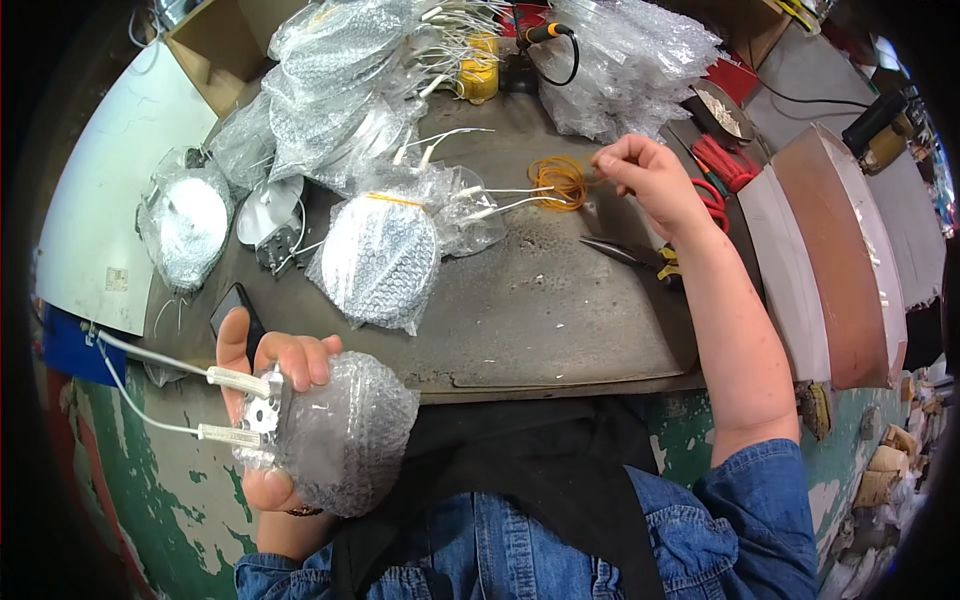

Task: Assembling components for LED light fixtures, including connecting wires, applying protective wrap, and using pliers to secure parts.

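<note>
Over the table's front edge, my left hand [270,480] grips a round part wrapped in bubble wrap [350,430]. A metal bracket [262,415] with holes sits at its left end. Two white-sleeved wires [232,436] stick out leftward from the bracket. My right hand [645,180] is raised at the right of the table, thumb and fingertips pinched beside a pile of orange rubber bands [556,184]. A thin orange strand reaches to those fingertips. Between my hands lies another bubble-wrapped disc [378,260] with an orange band around it, its wires pointing right.
Wrapped parts [340,90] are heaped at the back left, more plastic-wrapped ones [630,70] at the back right. A soldering iron [545,33] stands between them. Pliers [625,252] lie near my right forearm, a cardboard box [825,260] beyond. A phone [237,310] lies at left.
</note>
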{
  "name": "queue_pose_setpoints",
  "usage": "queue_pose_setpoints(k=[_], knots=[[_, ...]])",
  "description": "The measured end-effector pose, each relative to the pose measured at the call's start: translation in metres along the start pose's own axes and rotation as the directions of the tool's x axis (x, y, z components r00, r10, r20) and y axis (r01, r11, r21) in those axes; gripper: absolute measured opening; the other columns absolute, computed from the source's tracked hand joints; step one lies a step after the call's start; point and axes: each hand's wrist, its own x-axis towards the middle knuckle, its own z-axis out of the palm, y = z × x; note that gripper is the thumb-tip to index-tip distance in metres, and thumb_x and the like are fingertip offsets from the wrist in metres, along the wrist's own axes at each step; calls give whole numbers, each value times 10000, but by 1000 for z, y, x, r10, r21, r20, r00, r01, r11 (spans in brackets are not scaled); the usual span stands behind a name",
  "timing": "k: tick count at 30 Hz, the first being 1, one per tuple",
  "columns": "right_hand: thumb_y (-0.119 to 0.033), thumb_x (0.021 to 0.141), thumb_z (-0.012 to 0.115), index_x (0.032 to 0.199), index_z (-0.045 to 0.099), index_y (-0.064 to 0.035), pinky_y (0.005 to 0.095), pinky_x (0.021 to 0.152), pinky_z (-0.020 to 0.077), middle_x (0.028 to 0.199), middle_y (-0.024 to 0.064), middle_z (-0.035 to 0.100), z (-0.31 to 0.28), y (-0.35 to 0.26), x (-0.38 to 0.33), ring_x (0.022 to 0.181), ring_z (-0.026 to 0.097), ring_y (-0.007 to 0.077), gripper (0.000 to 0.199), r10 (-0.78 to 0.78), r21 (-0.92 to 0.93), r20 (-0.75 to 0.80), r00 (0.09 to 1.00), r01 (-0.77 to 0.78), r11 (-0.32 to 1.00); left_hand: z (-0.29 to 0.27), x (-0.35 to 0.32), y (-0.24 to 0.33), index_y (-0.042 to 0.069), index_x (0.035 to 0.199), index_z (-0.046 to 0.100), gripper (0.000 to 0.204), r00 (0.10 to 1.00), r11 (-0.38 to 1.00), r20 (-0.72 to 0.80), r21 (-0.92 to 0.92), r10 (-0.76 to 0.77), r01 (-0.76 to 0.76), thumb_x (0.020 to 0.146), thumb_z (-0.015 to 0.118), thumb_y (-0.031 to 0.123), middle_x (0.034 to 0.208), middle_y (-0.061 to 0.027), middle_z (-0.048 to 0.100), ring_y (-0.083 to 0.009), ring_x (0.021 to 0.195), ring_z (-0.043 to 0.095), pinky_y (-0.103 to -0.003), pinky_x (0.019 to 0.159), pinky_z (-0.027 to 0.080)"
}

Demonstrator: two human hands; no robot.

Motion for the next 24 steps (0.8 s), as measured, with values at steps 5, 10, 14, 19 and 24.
queue_pose_setpoints(k=[5,10,14,19,24], knots=[[-119,968,598,921,585,-103,208,539,444,1203,168,662,14,-36,-32,870,690,156,51,182,589,14,983,-155,793,7,13,-11,57,1488,273,1134,995,994,78,-90,-63,70,547,836,345,960,-75,525,-223,949,559,-438,1105,384],[-1,940,580,1112,657,-25,210,515,516,1302,189,617,64,-49,-86,682,692,145,190,-45,572,368,929,-188,798,28,27,-21,41,1482,273,1102,962,945,151,-205,-228,256,575,823,341,1006,-107,551,-252,994,562,-405,1027,430],[-161,760,853,1324,596,-7,287,818,551,1392,154,571,102,-78,-126,935,700,206,639,-83,209,406,910,-4,978,43,23,-32,45,1471,297,973,964,965,122,-84,-237,248,657,818,150,1126,-103,515,-213,1037,551,-367,988,443],[-318,638,920,1530,278,-9,355,1078,404,1527,192,406,129,-81,-136,1335,499,285,1142,-333,-4,372,866,361,933,57,23,-32,-61,1495,203,975,897,770,421,615,-138,-170,832,767,377,1377,-213,376,-322,1303,403,-452,1125,309],[-100,707,881,1519,287,-18,346,1031,445,1432,130,491,127,-63,-147,1230,552,208,1009,-297,239,229,927,242,940,56,29,-32,-84,1540,21,1165,736,957,651,289,-185,-15,870,500,740,1619,-284,29,-375,1519,47,-478,1194,123]])
